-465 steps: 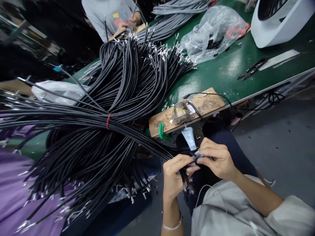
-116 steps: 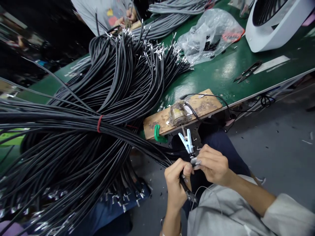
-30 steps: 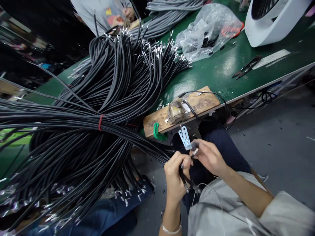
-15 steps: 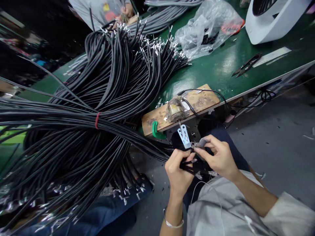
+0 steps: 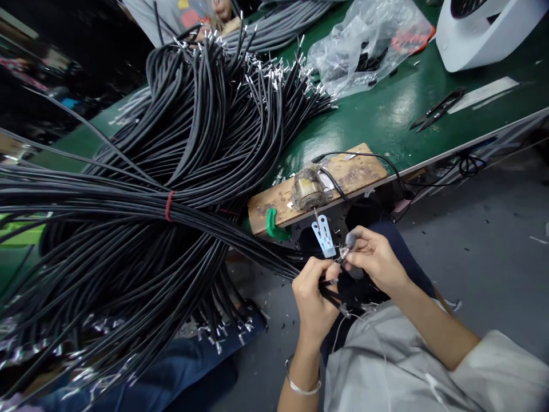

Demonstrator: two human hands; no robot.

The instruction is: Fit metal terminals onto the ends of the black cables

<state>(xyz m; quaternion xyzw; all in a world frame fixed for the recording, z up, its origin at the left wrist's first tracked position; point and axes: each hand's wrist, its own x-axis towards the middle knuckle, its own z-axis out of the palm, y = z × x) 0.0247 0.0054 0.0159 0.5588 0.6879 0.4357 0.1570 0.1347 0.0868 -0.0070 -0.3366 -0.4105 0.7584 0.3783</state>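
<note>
My left hand [image 5: 314, 294] is closed around the ends of several black cables [image 5: 240, 243], whose bundle runs off to the left under a red tie [image 5: 170, 206]. Right beside it, my right hand [image 5: 377, 260] pinches the frayed, silvery wire end [image 5: 342, 253] of a cable, with a grey cover on one fingertip. Just above the fingers, a light blue clothespin [image 5: 323, 236] hangs from the shaft of a small tape-wrapped motor [image 5: 309, 189]. That motor sits on a wooden board [image 5: 364, 166] at the table edge. A green clamp [image 5: 275, 225] grips the board's left part.
A large heap of black cables [image 5: 206, 137] with silvery ends covers the left of the green table [image 5: 386, 123]. Behind are a clear plastic bag [image 5: 343, 48], scissor-like snips [image 5: 437, 110] and a white appliance [image 5: 476, 40]. Another person's hand [image 5: 222, 10] shows at the top.
My right hand has drawn slightly right, and its covered fingertip has lifted a little from the wire end. My left hand keeps its hold on the cables. The view has shifted slightly.
</note>
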